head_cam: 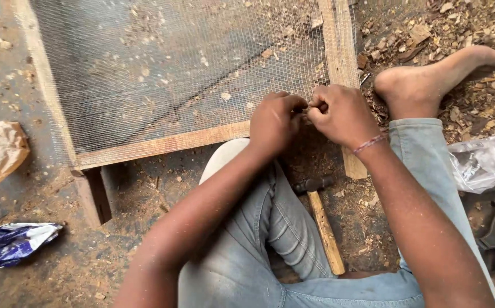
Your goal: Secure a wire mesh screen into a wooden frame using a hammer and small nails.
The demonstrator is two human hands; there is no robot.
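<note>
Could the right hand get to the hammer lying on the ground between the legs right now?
Probably yes. The hammer lies in the open on the ground just below the right hand, with nothing on top of it. The hand is busy at the corner of the wooden frame with the left hand, so it would have to let go first.

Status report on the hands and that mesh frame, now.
Left hand and right hand both pinched together at the near corner of the wooden frame, on the wire mesh. Hammer lies unused between the knees. Nothing blocking.

Whatever the left hand (275,121) and right hand (341,114) pinch is hidden between their fingers, and the mesh frame (162,144) runs off the top edge.
</note>
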